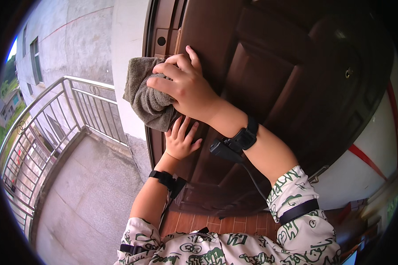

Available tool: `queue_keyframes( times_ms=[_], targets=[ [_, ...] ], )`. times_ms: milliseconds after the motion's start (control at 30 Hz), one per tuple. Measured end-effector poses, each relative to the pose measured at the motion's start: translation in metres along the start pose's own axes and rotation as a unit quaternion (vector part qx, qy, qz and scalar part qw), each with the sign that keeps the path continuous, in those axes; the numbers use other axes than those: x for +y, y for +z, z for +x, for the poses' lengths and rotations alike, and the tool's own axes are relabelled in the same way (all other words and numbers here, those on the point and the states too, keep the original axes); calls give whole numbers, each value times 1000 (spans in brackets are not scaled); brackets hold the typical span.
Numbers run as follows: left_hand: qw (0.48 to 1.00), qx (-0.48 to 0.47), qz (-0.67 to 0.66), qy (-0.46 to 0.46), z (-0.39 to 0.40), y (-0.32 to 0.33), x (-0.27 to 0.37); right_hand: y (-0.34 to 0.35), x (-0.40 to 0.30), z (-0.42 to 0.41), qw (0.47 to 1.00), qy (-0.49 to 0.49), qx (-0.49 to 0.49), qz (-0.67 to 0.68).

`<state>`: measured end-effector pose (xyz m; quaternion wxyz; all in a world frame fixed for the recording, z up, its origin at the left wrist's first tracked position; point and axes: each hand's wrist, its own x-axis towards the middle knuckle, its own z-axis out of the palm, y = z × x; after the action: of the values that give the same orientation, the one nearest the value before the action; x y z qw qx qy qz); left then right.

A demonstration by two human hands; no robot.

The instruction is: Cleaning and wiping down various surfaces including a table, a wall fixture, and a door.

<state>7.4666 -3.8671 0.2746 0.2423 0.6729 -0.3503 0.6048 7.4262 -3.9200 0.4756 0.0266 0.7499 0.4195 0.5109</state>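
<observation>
A dark brown panelled door (265, 79) stands before me at an angle beside its brown frame (161, 33). My right hand (189, 86) holds a bunched grey-brown towel (146, 89) at the door's edge, covering part of the frame. Its fingers are spread over the cloth, with one fingertip against the door. Just below the towel, my left hand (182, 139) lies with fingers apart on the door near its edge, holding nothing. The towel's lower corner hangs by its fingertips. Each wrist wears a black strap with a small device.
At the left, a metal railing (89, 92) borders a grey balcony floor (89, 185) beside a pale wall (129, 66). Reddish-brown floor tiles (225, 225) show under the door. A lock cylinder (348, 72) sits on the door, and red strips (366, 160) cross the white surface at the right.
</observation>
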Motion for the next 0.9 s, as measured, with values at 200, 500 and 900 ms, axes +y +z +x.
queue_keyframes(
  times_ms=[200, 500, 900],
  targets=[
    [1000, -3, 4, -5, -4, 1, 2, -2, 6, -4, 1000, -19, -8, 18],
    [1000, -2, 8, 4, -11, 6, -2, 2, 3, -10, 999, -47, -13, 6],
    [991, -71, -108, -31, -11, 10, -10, -57, -13, -62, 994, 84, -60, -19]
  ],
)
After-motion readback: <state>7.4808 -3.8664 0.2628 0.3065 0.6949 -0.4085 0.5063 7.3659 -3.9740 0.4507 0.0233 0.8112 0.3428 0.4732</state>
